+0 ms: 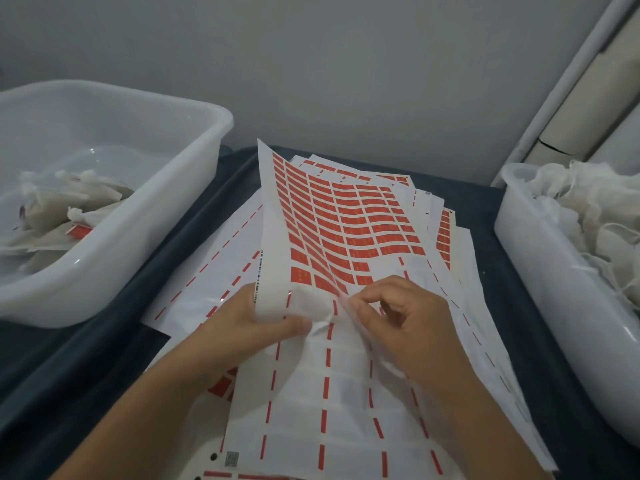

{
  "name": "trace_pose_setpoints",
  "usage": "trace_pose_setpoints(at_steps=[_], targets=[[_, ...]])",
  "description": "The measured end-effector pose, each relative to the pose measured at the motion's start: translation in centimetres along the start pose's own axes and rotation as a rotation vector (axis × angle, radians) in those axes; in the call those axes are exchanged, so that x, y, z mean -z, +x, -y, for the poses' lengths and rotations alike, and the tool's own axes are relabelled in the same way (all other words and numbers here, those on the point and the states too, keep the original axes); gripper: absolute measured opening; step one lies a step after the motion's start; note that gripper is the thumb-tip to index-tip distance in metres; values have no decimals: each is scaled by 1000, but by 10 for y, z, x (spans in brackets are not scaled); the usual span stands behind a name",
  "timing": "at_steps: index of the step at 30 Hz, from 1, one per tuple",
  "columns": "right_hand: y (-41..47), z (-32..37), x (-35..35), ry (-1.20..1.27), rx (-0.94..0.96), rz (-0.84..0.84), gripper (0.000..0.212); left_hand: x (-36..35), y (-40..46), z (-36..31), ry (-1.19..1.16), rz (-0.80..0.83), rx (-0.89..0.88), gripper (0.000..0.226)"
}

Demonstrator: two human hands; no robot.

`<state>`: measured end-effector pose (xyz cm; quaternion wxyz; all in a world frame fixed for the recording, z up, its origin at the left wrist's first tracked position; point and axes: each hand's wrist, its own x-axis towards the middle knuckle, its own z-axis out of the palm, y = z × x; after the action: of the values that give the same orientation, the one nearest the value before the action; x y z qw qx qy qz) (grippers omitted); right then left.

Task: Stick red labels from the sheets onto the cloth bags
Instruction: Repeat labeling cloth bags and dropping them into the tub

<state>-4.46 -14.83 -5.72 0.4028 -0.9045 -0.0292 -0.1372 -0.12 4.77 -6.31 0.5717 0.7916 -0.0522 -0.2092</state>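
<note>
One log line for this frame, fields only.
left hand: holds cloth bag and label sheet | right hand: pinching at sheet by bag | labelled bags: left tub | unlabelled: right tub

Glossy paper label sheet [346, 216], smooth translucent plastic tub [114, 251], gauzy cloth bags [588, 209].

Single head view, looking forward and down, close over label sheets [346, 220] between two tubs

- My left hand [258, 327] reaches in from the near left, thumb stretched right, fingers curled in a pinch
- My right hand [403, 315] sits just right of it, fingertips [360, 304] pinched together
</note>
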Motion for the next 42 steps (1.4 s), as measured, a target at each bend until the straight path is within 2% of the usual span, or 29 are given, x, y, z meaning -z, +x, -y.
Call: trace_pose_setpoints(at_steps=[2,4,7,8,9,11,12,13,14,15,17,18,19,24,27,29,32,35,37,42], targets=[[1,4,2,115,-159,-105,10,6,2,2,-92,4,70,55],[2,3,6,338,-334,-202,20,12,1,3,-166,15,150,58],[7,-4,16,643,-517,-247,20,18,-2,2,-182,-12,241,55],[8,-3,19,766,-559,-229,18,18,-2,2,-190,-78,249,56],[8,-2,20,896,-586,-196,20,18,-1,6,-135,-198,205,60],[7,1,21,1079,-604,-125,27,17,-3,10,144,-562,-9,70],[6,4,19,1140,-602,-102,25,13,-7,6,264,-702,-192,65],[4,7,16,1208,-597,-81,22,7,-11,-1,328,-738,-371,53],[3,10,14,1287,-595,-61,21,-2,-13,-10,343,-637,-482,41],[2,11,11,1359,-587,-45,22,-15,-14,-20,328,-441,-504,36],[0,10,6,1417,-574,-41,23,-45,-9,-35,307,1,-362,32],[-1,11,4,1412,-579,-55,23,-60,-3,-38,287,133,-341,35],[-2,12,2,1397,-589,-76,22,-71,4,-40,256,190,-337,37],[-1,9,3,1322,-546,-101,19,-82,29,-29,82,149,-306,26],[0,6,9,1035,-476,-160,18,-70,31,-25,75,172,-317,11],[2,4,13,882,-474,-246,15,-62,29,-28,-3,198,-308,10],[3,0,17,1068,-484,-255,28,-55,25,-33,-67,216,-345,27],[4,1,21,1290,-537,-248,43,-55,22,-35,-90,267,-380,27],[5,1,24,1405,-543,-262,45,-54,21,-35,-105,281,-382,25],[6,-4,29,1457,-570,-343,46,-49,21,-35,-134,259,-404,24]])
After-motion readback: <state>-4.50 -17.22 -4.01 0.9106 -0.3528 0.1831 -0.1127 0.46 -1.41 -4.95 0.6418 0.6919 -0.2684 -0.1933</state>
